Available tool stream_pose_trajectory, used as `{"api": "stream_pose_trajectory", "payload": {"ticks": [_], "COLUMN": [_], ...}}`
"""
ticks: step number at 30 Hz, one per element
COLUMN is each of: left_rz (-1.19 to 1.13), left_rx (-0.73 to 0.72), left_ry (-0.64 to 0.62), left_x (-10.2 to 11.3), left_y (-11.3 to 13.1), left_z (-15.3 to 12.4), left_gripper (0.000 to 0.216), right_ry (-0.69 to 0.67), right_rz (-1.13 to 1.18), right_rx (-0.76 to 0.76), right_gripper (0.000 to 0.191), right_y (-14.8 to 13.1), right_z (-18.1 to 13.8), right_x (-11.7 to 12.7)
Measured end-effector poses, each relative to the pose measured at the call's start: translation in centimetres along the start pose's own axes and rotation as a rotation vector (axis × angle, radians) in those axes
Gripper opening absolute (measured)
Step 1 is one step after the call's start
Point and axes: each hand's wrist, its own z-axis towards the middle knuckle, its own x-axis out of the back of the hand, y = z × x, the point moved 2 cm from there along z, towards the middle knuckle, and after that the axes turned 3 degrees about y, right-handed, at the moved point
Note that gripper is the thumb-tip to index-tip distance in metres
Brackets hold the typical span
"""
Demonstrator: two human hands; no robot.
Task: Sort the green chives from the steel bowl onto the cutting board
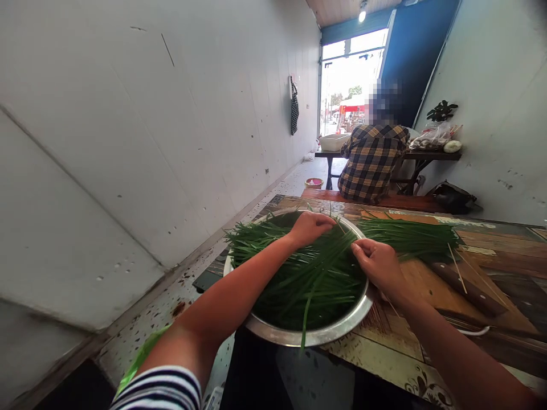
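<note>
A large metal basin [299, 340] stands on the table before me, heaped with long green garlic chives [294, 279]. Above its far rim my left hand [313, 228] is closed in a pinch; what lies between its fingertips is too small to make out, though a thin pale line shows beside them. At the basin's right edge my right hand [378, 263] pinches a few chives, which trail down to the left across the heap. More chives [410, 236] lie in a pile beyond my right hand. A knife [470, 287] rests on a wooden cutting board [421, 285], with a thin stick across its handle.
Thin sticks [378, 319] lie on the wood-patterned table [401, 344] beside the basin. Ahead, a person in a plaid shirt [374, 159] sits on a red bench [325, 196] at another table. A white wall [171, 142] runs along the left. A black bag [455, 196] is at the right.
</note>
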Motion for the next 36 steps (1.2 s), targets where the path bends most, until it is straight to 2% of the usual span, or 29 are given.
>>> {"api": "stream_pose_trajectory", "payload": {"ticks": [3, 5, 6, 9, 13, 17, 21, 23, 26, 29, 32, 36], "left_rz": [-0.008, 0.013, 0.032, 0.155, 0.398, 0.552, 0.666, 0.683, 0.553, 0.227, -0.1, -0.293], "left_rx": [-0.093, -0.104, -0.093, -0.05, -0.044, 0.005, -0.031, -0.036, 0.013, 0.106, 0.237, 0.323], "left_ry": [-0.266, -0.352, -0.338, -0.196, -0.263, -0.268, -0.279, -0.241, -0.112, 0.025, 0.083, 0.119], "left_x": [0.6, 0.7, 0.7, -0.1, -2.1, -3.2, -3.5, -3.2, -2.2, -1.4, -1.1, -1.0], "left_y": [1.3, 1.2, 0.7, -1.1, -2.4, -1.7, -0.3, 0.3, 0.5, -0.4, -1.6, -1.7], "left_z": [-0.4, -0.4, -0.3, 0.3, 0.4, 0.0, -0.2, -0.2, 0.2, 0.8, 1.1, 1.1], "left_gripper": [0.022, 0.025, 0.026, 0.023, 0.014, 0.016, 0.018, 0.019, 0.017, 0.016, 0.019, 0.021], "right_ry": [0.013, 0.012, 0.015, 0.031, 0.033, 0.031, 0.035, 0.031, 0.026, 0.022, 0.021, 0.022], "right_rz": [0.007, 0.008, 0.01, 0.007, 0.018, 0.0, -0.017, -0.017, -0.019, -0.016, -0.016, -0.024], "right_rx": [-0.01, -0.015, -0.014, -0.001, 0.0, 0.004, 0.013, 0.009, 0.007, 0.003, -0.005, -0.002], "right_gripper": [0.029, 0.029, 0.029, 0.029, 0.029, 0.029, 0.029, 0.029, 0.029, 0.029, 0.029, 0.029], "right_y": [-0.1, -0.1, -0.1, 0.1, 0.2, 0.0, -0.1, -0.1, -0.1, 0.0, 0.0, 0.0], "right_z": [-0.1, -0.1, -0.1, -0.1, 0.0, 0.0, 0.0, 0.1, 0.0, 0.0, -0.1, 0.0], "right_x": [0.1, 0.0, 0.0, -0.1, -0.1, 0.0, 0.1, 0.1, 0.1, 0.0, 0.0, 0.0]}}
